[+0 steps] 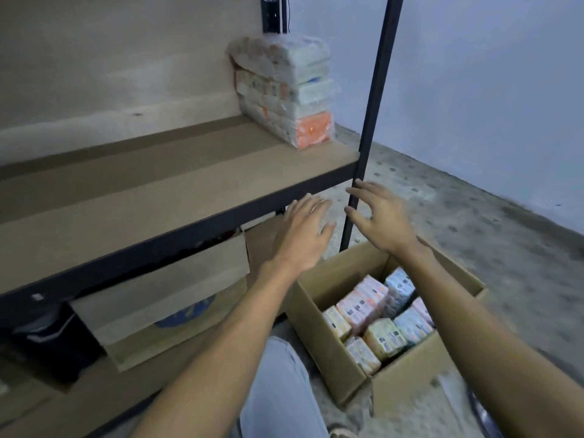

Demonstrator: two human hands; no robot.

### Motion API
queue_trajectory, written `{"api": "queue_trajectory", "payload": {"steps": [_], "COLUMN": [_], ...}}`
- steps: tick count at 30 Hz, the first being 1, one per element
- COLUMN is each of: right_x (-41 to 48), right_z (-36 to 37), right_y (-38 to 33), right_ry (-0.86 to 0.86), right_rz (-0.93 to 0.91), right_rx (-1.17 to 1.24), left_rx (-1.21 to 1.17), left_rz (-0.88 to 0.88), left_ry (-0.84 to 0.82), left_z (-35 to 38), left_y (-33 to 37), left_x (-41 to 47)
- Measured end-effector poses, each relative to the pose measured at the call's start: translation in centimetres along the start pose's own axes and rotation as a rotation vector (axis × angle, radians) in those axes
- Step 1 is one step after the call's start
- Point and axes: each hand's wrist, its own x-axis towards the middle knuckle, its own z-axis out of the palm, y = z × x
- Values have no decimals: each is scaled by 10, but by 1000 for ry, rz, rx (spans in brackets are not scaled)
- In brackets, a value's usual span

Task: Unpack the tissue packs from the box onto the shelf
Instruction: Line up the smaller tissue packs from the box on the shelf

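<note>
1. Well to the left of the left grip and lower down, a flat cardboard carton (164, 295) leans under the shelf board.
2. The shelf (142, 197) runs in from the left, and its dark front edge passes just behind the left grip.
3. The left grip (303, 235) is open, palm down, with fingers straight and spread. It holds nothing and hovers in front of that front edge.
4. Above and beyond both grips, at the shelf's right end, a stack of tissue packs (284, 93) in clear wrap stands against the back panel, with an orange end at the bottom.
5. A black shelf post (377, 90) rises between the two grips.
6. The right grip (379, 216) is also open and empty, fingers spread and slightly bent. Its fingertips lie at the post, but I cannot tell whether they touch it.
7. Below the right grip, under its forearm, the open box (331, 352) sits on the speckled floor (474, 216).
8. Inside the box, tissue packs (379, 314) in pink, yellow and blue stand packed on end.
</note>
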Motion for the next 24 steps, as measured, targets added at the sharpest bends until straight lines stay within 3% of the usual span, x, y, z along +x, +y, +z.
{"api": "queue_trajectory", "payload": {"steps": [11, 19, 24], "right_x": [-99, -125, -130], "right_z": [83, 146, 172], "right_y": [81, 118, 137], "right_ry": [-343, -611, -740], "right_rz": [209, 200, 193], "right_rx": [32, 11, 27], "left_rx": [-26, 66, 218], "left_rz": [-221, -370, -393], "left_ry": [-423, -745, -820], "left_z": [122, 181, 201], "left_y": [-9, -24, -28], "left_x": [-45, -43, -33]}}
